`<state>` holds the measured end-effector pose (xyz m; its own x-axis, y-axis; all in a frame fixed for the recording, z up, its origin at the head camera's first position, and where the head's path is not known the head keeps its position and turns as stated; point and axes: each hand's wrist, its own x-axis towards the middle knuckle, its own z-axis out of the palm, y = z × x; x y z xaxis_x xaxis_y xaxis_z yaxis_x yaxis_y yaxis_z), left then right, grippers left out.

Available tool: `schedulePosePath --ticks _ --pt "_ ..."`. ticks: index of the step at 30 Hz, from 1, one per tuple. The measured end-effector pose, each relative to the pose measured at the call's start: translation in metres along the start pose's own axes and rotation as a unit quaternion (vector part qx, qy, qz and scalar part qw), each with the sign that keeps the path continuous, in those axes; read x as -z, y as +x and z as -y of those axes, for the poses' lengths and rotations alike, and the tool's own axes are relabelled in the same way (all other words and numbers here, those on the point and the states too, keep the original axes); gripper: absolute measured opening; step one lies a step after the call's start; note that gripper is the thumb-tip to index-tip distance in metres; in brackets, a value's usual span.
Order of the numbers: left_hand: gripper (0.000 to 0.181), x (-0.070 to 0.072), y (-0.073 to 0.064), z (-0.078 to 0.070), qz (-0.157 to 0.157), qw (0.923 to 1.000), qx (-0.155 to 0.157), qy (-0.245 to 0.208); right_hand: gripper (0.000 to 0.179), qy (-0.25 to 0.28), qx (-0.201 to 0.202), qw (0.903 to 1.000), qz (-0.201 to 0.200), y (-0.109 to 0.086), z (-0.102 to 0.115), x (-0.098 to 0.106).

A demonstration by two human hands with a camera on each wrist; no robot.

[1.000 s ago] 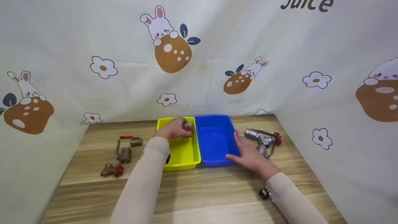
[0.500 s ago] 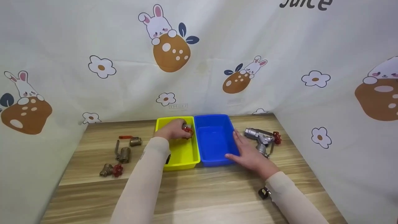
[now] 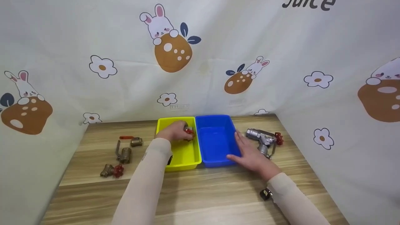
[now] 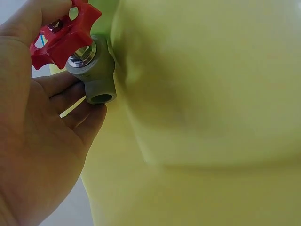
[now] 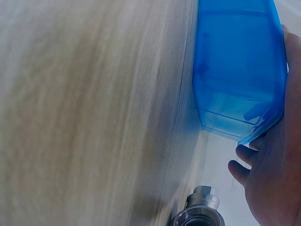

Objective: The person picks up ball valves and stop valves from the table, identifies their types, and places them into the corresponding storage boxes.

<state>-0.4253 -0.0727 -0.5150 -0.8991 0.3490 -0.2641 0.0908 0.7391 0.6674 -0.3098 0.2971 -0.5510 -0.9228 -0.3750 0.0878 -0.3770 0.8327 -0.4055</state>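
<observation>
In the head view my left hand (image 3: 175, 130) is inside the yellow bin (image 3: 184, 156), near its far right corner. It grips a valve with a red handwheel (image 3: 189, 134). The left wrist view shows the thumb side at the red wheel and the other fingers behind the valve's grey-green body (image 4: 98, 75), close to the bin wall. My right hand (image 3: 251, 157) rests against the right side of the blue bin (image 3: 215, 147), fingers extended along the rim and thumb across its near right corner. Inside, the blue bin shows only its bare floor.
On the left of the table lie a brass valve with a red lever (image 3: 136, 142), a larger brass ball valve (image 3: 125, 155) and a brass valve with a red handwheel (image 3: 107, 170). Several silver valves (image 3: 265, 140) lie right of the blue bin. A patterned curtain (image 3: 206, 81) stands behind.
My left hand stays in the yellow bin with the valve, shifting only slightly. The right hand keeps its place on the blue bin.
</observation>
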Motion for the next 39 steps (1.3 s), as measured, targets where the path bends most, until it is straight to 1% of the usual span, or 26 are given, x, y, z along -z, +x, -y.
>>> schedulePosePath --ticks 4,10,13,19,23,31,33,39 --pt "0.047 0.0002 0.0011 0.0008 0.005 0.9999 0.008 -0.004 0.109 0.003 0.005 1.0 -0.004 0.0005 -0.0003 -0.0008" --pt "0.049 -0.0005 0.0016 0.0003 0.005 1.0 -0.002 0.003 0.114 0.0 0.011 0.9999 -0.001 0.0009 -0.0003 -0.0001" --pt "0.048 -0.0006 0.0014 -0.0007 0.005 1.0 0.001 0.003 0.115 -0.001 0.008 1.0 0.002 0.0008 0.0 0.0002" --pt "0.047 0.0001 0.0007 -0.0028 0.003 0.9996 -0.011 0.025 0.116 -0.004 0.001 1.0 0.007 -0.0014 0.0004 0.0007" --pt "0.053 0.0012 -0.0013 -0.0044 -0.002 0.9993 -0.014 0.035 0.115 0.001 0.001 1.0 0.005 -0.0013 0.0012 0.0013" --pt "0.074 0.0027 -0.0013 -0.0073 0.0 0.9986 -0.004 0.053 0.114 0.001 0.002 1.0 0.003 -0.0016 0.0001 -0.0007" --pt "0.075 0.0021 -0.0011 -0.0076 -0.002 0.9984 -0.008 0.057 0.114 0.002 0.001 1.0 0.003 -0.0019 0.0001 -0.0005" --pt "0.073 -0.0004 -0.0008 -0.008 -0.017 0.9957 -0.026 0.087 0.113 0.007 0.007 1.0 -0.001 -0.0013 0.0006 0.0011"
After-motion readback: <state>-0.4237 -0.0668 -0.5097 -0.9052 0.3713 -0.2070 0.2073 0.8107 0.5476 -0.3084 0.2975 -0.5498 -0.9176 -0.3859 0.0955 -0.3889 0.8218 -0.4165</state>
